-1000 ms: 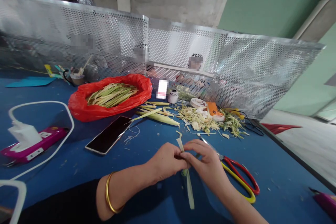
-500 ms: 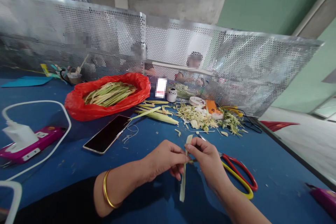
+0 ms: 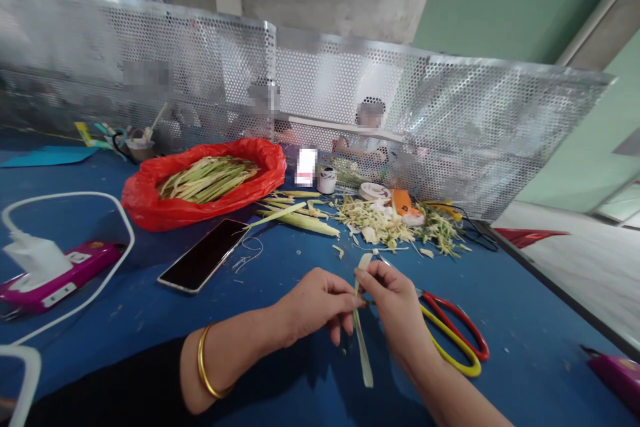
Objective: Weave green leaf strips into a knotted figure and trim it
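Note:
Between my two hands is a pale green strip of leaf (image 3: 364, 353), its lower end hanging free over the blue table. My left hand (image 3: 317, 303), with a gold bangle at the wrist, pinches the strip near its middle. My right hand (image 3: 393, 297) grips it close to the upper end, thumb against fingers. Something small and dark shows between the fingertips, too hidden to name. Beside my right hand lie scissors (image 3: 457, 330) with red and yellow handles, their blades partly behind the hand.
A red plastic bag (image 3: 150, 210) holds many leaf strips. A phone (image 3: 205, 257), stalks (image 3: 310, 223), a heap of trimmings (image 3: 375, 223) and a white tape roll (image 3: 375, 192) lie ahead. At left is a purple power strip (image 3: 75, 273). A perforated metal screen (image 3: 320, 80) stands behind; people sit beyond it.
The strip's hanging lower end has swung to the right. Both hands keep their pinch in nearly the same place.

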`<state>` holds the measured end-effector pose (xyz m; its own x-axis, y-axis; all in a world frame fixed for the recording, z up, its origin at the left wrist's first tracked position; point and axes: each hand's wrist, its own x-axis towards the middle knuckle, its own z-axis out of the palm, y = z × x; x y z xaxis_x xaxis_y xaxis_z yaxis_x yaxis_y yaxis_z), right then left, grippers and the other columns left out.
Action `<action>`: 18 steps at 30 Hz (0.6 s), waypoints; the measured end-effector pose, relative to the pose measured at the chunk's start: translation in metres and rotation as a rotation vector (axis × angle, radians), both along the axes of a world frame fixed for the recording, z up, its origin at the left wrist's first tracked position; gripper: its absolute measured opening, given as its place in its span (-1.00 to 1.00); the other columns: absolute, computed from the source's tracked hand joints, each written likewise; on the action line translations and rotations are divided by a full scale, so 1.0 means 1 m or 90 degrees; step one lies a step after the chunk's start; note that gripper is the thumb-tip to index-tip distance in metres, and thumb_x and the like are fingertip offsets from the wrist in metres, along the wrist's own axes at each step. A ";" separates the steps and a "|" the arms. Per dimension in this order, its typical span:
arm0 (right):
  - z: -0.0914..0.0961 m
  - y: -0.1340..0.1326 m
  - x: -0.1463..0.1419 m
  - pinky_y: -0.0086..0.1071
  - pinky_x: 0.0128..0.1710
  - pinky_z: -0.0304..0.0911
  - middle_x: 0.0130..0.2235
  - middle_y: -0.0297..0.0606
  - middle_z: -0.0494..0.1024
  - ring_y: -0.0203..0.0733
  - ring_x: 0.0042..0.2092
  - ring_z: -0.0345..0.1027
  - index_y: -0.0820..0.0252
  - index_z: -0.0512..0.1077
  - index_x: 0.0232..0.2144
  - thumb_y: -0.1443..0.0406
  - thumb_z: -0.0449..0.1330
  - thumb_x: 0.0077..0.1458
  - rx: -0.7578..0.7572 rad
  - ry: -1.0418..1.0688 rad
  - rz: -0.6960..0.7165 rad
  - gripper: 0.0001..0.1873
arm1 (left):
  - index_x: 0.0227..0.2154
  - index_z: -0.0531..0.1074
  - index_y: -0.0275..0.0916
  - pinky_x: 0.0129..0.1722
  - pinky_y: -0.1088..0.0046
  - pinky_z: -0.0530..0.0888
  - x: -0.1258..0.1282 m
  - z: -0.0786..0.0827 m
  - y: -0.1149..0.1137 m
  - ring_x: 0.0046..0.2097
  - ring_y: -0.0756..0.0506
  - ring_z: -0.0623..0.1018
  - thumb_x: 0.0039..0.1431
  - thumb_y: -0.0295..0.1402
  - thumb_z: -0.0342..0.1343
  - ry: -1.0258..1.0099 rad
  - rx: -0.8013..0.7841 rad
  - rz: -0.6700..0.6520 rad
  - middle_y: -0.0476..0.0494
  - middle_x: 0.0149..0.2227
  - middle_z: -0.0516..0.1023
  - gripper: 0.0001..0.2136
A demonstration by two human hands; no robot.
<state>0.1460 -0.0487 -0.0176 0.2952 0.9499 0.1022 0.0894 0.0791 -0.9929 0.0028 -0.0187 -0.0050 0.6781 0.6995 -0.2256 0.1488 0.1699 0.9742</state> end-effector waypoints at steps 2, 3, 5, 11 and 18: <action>0.002 0.001 0.000 -0.42 -0.48 0.14 -0.61 -0.41 0.32 -0.31 -0.51 0.14 0.17 0.32 -0.63 0.10 0.31 -0.13 -0.010 0.056 0.009 -0.67 | -0.52 0.41 -0.27 -0.61 0.56 0.27 0.000 -0.001 0.001 -0.68 0.06 0.40 -0.03 -0.13 0.14 -0.028 -0.058 -0.002 -0.01 -0.60 0.49 -0.73; 0.003 0.001 0.001 -0.41 -0.48 0.16 -0.60 -0.41 0.33 -0.31 -0.51 0.15 0.17 0.32 -0.63 0.08 0.32 -0.15 -0.016 0.083 0.014 -0.65 | -0.47 0.41 -0.26 -0.60 0.55 0.29 0.001 -0.002 0.001 -0.67 0.04 0.43 -0.03 -0.12 0.13 -0.036 -0.095 0.000 -0.02 -0.58 0.51 -0.73; 0.004 0.001 0.000 -0.41 -0.49 0.16 -0.61 -0.42 0.33 -0.32 -0.53 0.15 0.17 0.31 -0.64 0.05 0.35 -0.18 -0.023 0.116 0.024 -0.62 | -0.43 0.41 -0.26 -0.57 0.52 0.34 0.002 -0.003 0.002 -0.65 0.01 0.47 -0.03 -0.13 0.11 -0.032 -0.147 0.012 -0.04 -0.56 0.52 -0.74; 0.003 -0.001 -0.002 -0.39 -0.47 0.20 -0.60 -0.40 0.34 -0.28 -0.51 0.19 0.16 0.33 -0.63 0.05 0.33 -0.16 -0.004 0.080 0.028 -0.64 | -0.50 0.45 -0.29 -0.53 0.53 0.35 0.003 -0.005 0.006 -0.60 0.05 0.42 -0.12 -0.31 0.07 0.019 -0.104 0.075 0.00 -0.57 0.45 -0.84; 0.007 -0.002 0.000 -0.39 -0.43 0.19 -0.60 -0.39 0.38 -0.27 -0.49 0.21 0.17 0.34 -0.63 0.12 0.32 -0.12 0.018 0.036 0.037 -0.69 | -0.48 0.42 -0.25 -0.71 0.59 0.17 0.003 0.001 0.004 -0.63 0.07 0.40 -0.14 -0.29 0.11 0.015 -0.080 0.113 0.02 -0.49 0.42 -0.85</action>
